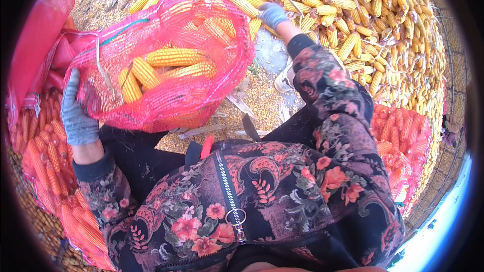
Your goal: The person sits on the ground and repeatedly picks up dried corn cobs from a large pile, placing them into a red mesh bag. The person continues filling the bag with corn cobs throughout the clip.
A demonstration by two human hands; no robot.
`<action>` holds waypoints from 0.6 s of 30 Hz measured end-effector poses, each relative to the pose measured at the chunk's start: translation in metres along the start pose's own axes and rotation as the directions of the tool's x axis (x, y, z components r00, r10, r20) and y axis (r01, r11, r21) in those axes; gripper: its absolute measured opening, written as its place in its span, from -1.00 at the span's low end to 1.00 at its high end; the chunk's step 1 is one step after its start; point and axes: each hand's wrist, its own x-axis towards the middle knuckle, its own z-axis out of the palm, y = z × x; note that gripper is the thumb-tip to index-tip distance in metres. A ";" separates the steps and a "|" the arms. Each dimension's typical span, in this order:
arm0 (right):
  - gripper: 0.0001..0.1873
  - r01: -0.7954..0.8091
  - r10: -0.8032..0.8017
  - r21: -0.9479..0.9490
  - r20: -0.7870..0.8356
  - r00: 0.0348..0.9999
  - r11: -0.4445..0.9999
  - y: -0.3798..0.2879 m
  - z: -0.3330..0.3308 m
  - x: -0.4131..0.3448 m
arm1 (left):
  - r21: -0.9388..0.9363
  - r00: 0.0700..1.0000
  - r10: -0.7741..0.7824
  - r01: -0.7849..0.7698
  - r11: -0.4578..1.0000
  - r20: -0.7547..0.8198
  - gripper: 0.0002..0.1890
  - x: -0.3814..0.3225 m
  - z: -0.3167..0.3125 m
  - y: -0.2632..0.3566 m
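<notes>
My left hand [77, 115], in a grey knit glove, grips the near left rim of a pink mesh sack [162, 111], with the thumb up along the mesh. The sack lies with its mouth held wide towards me. Several yellow corn cobs [176, 57] rest inside it, and more show through the far mesh. Reaching forward past the sack's right side, my gloved right hand [273, 14] is at the edge of the corn pile [340, 3]. Its fingers meet the end of a corn cob [244, 5]; whether they are closed around it is hidden.
Loose kernels [242, 111] and dry husks [202, 131] cover the ground. Filled mesh sacks stand at my left [49, 162] and right [401, 139]. A red sack [39, 45] is bunched at far left. Wire mesh [453, 64] edges the pile. My shoe [284, 80] is between sack and pile.
</notes>
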 end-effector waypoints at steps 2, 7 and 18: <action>-0.55 -0.086 0.080 0.081 0.078 0.994 0.993 0.000 0.052 -0.010 | -0.016 0.999 -0.043 0.043 0.999 -0.026 -0.65 -0.005 0.000 0.004; -0.32 0.053 -0.062 0.048 0.210 0.976 0.997 -0.059 0.119 -0.042 | 0.083 0.998 -0.056 0.056 0.995 -0.004 -0.62 -0.037 0.002 0.012; -0.32 -0.103 0.125 -0.125 0.182 0.975 0.987 -0.130 0.164 -0.075 | 0.136 0.978 -0.133 0.155 0.979 -0.158 -0.61 -0.072 0.006 0.027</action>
